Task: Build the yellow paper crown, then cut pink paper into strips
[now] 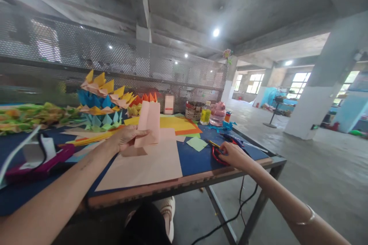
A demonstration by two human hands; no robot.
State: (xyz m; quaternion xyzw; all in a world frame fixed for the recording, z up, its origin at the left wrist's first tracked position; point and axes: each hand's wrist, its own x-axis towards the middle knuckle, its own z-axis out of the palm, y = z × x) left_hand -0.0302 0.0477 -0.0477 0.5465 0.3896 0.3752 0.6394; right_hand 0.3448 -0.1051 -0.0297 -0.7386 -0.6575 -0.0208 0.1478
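My left hand is closed on a folded pink paper, holding it upright above a large pink sheet that lies flat on the blue-topped table. My right hand reaches to the table's right side and rests on red-handled scissors, fingers curled over the handles. Whether it grips them I cannot tell for sure. A silver bangle is on my right wrist.
Folded paper shapes in yellow, blue, orange and green pile at the back left. A glue gun lies at left. A green square, basket, yellow bottle and pink jar stand behind. A cable hangs below.
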